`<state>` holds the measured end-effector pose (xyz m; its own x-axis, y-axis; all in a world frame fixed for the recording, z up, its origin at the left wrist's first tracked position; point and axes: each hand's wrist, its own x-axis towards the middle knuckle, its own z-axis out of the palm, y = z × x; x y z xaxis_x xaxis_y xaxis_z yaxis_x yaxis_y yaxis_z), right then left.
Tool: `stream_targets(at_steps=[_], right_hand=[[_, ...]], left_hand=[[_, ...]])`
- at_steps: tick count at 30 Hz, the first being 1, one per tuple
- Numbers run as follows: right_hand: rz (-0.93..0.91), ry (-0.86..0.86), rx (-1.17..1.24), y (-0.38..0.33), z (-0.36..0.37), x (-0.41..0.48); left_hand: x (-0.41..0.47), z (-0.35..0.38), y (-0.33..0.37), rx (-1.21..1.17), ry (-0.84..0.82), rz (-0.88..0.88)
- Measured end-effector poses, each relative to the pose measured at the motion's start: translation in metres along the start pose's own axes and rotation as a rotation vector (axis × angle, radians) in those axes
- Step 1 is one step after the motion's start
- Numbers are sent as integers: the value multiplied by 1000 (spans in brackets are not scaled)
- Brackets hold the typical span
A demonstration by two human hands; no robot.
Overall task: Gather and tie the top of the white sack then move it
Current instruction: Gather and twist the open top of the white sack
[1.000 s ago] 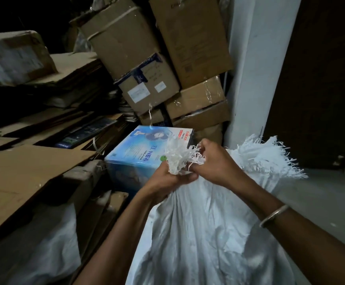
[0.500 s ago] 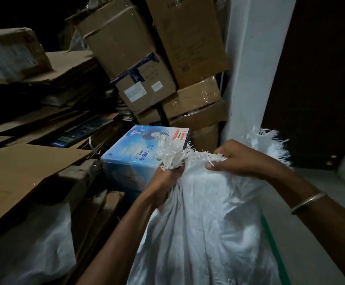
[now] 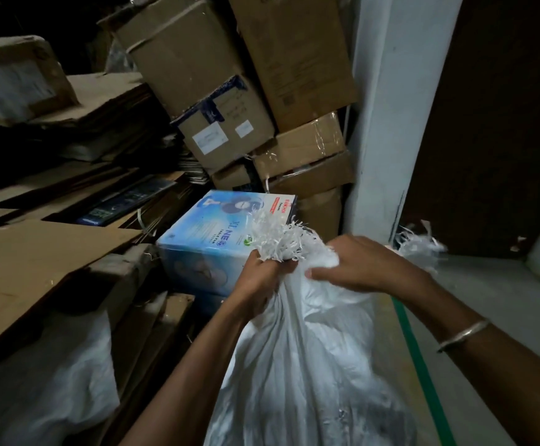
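A full white woven sack stands in front of me, its frayed top edge bunched together. My left hand grips the gathered neck from the left, with frayed strands sticking up above the fist. My right hand holds the fabric just right of that, fingers curled over a fold of the sack top. Another frayed flap of the sack sticks out behind my right wrist.
A blue fan box sits just beyond the sack. Stacked cardboard boxes lean against a white pillar. Flattened cardboard lies at left over another white sack. Grey floor with a green line runs at right.
My right hand went out to the right along the sack top, then came back toward the left fist, bringing more fabric into the bunch. The loose frayed flap at right has shrunk.
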<state>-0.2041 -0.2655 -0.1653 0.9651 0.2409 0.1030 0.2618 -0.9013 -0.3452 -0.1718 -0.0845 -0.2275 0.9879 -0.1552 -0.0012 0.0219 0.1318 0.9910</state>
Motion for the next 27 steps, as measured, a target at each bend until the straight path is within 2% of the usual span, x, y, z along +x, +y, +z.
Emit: stream_targets(at_steps=[2,10,13,16,19,23,25,27], right_hand=[[-21,8,-37,6,2,-7],[-20,201,122,7,-4,-4],[-37,181,139,-3,-4,1],[-100,196,138,-13,-1,4],[12,146,115,-1,-8,3],[-6,-47,52,25,-22,-5],[-26,-21,67,31,-24,-9],[-48,84,89,32,-21,-8]], left_hand=[[-1,2,1,-33,7,-26],[-10,8,-3,-153,-135,-41],[-10,7,-4,76,-269,49],[-11,11,-5,201,-226,166],[-10,15,0,192,-143,183],[-6,12,1,40,-110,14],[-4,12,2,-10,-114,-46],[-4,14,1,-22,-95,-56]])
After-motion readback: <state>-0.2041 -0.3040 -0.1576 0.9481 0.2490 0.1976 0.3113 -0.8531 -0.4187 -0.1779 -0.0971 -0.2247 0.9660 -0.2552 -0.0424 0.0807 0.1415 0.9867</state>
